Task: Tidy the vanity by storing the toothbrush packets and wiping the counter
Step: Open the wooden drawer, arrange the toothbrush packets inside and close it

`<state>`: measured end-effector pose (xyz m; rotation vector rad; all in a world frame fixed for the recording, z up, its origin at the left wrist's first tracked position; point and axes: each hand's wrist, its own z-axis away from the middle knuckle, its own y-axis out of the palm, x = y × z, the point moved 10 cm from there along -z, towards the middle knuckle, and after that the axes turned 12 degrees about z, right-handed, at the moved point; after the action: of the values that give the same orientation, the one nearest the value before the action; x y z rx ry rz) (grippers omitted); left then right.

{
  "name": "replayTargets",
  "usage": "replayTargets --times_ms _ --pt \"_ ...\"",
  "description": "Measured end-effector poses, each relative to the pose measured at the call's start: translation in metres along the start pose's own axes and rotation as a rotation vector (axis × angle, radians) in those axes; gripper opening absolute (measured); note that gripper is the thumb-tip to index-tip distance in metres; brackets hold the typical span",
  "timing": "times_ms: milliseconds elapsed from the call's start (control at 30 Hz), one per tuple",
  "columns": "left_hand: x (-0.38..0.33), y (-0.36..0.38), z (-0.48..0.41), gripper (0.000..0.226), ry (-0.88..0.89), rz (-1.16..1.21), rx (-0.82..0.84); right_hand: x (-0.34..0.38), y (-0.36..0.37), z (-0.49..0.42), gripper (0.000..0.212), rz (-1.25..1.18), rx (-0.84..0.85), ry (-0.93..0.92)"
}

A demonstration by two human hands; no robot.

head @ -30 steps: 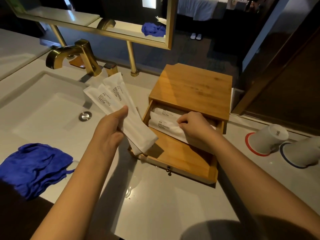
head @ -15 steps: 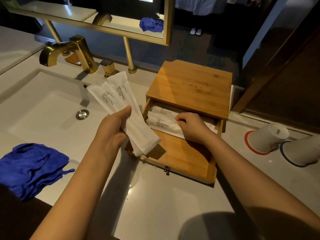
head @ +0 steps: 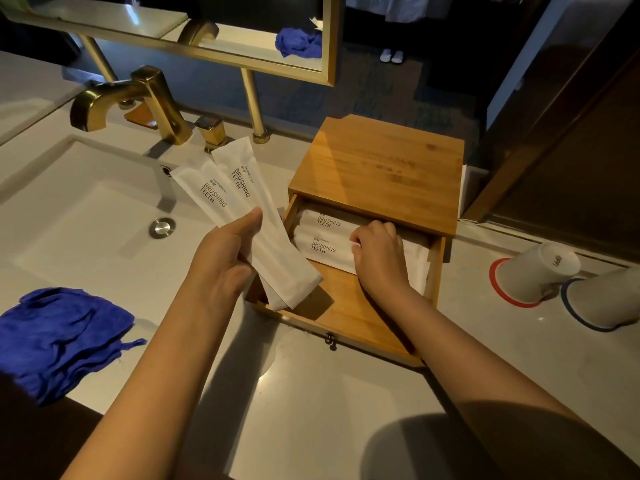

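Two toothbrush packets [head: 242,216] fan from the gripping left hand [head: 221,258], long axes running near-right toward the open drawer [head: 349,317]; the right hand [head: 379,258] presses stored packets [head: 322,237] there.

A single wide-angle view, worn on the person's head, looks forward and steeply down from close above the pale stone bench [head: 311,403]. Both forearms enter from 6 o'clock. The square bamboo drawer box [head: 377,168] sits just past centre, the white rectangular sink basin [head: 86,209] toward 9 o'clock, the gold-framed mirror [head: 329,39] at 12 o'clock. Straight edges bow near the frame borders.
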<state>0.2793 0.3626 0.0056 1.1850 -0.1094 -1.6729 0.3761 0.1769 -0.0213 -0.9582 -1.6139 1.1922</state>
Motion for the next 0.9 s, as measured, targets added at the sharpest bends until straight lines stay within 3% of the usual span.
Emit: replayTargets --times_ms 133,367,467,600,767,900 --pt "0.002 -0.004 -0.002 0.024 -0.016 0.002 -0.020 0.005 -0.005 0.005 0.017 0.038 -0.024 -0.030" --pt "0.016 -0.006 -0.002 0.025 -0.096 0.033 -0.023 0.012 0.000 0.015 0.027 -0.015 0.146 -0.055" --pt "0.031 -0.002 0.002 0.022 -0.187 0.121 0.010 0.020 -0.020 0.019 0.024 -0.286 0.156 -0.016" --pt "0.045 0.007 0.009 0.027 -0.263 0.218 0.082 0.047 -0.030 0.032 0.019 -0.827 0.366 0.061" --pt "0.052 0.011 0.017 0.034 -0.287 0.219 0.126 0.051 -0.036 0.032 0.017 -0.907 0.410 0.104" --pt "0.043 0.005 0.017 0.031 -0.280 0.221 0.161 0.028 -0.052 0.021 0.014 -0.952 0.345 0.197"
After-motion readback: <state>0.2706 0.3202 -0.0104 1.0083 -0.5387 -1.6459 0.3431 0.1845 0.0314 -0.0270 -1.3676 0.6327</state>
